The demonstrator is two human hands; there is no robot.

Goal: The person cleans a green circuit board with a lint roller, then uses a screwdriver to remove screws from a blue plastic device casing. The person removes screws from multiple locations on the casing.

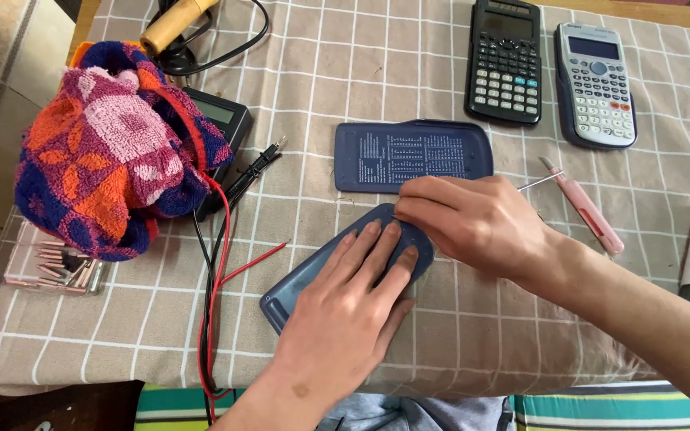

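Head view: my left hand (pixel 345 311) lies flat, fingers spread and extended, pressing on a dark blue calculator body (pixel 297 283) that rests face down on the checked cloth (pixel 457 319) near the table's front edge. My right hand (pixel 473 219) is curled at the body's far end, fingertips pinched together on its upper edge; a thin metal tool (pixel 538 182) shows past the knuckles, but I cannot tell whether I grip it. Just beyond lies a detached blue cover (pixel 413 156). Farther back stand a black calculator (pixel 505 60) and a grey calculator (pixel 596 84); a pink cutter (pixel 584 206) lies right, a patterned towel (pixel 113 148) left.
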